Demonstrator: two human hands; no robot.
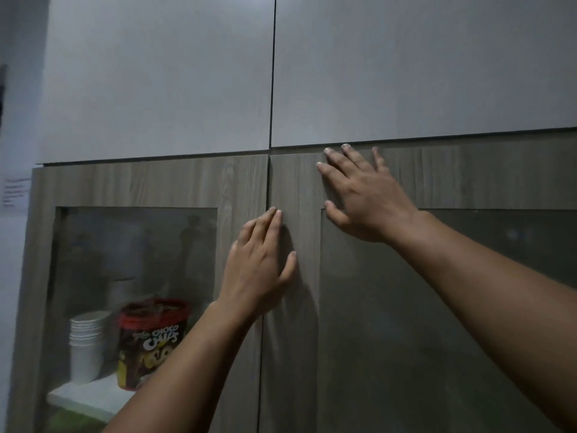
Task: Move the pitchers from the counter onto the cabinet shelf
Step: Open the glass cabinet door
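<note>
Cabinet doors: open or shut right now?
Shut. The left door and right door meet flush at the centre seam, with the left hand and right hand flat against them.

Shelf (93, 398): cups (86, 345); tub (150, 342).

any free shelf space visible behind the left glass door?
Through the left glass door, the white shelf shows a bare strip in front of the paper cup stack and choco chips tub. Those two crowd the rest. The right door's glass is too dark to tell.
</note>
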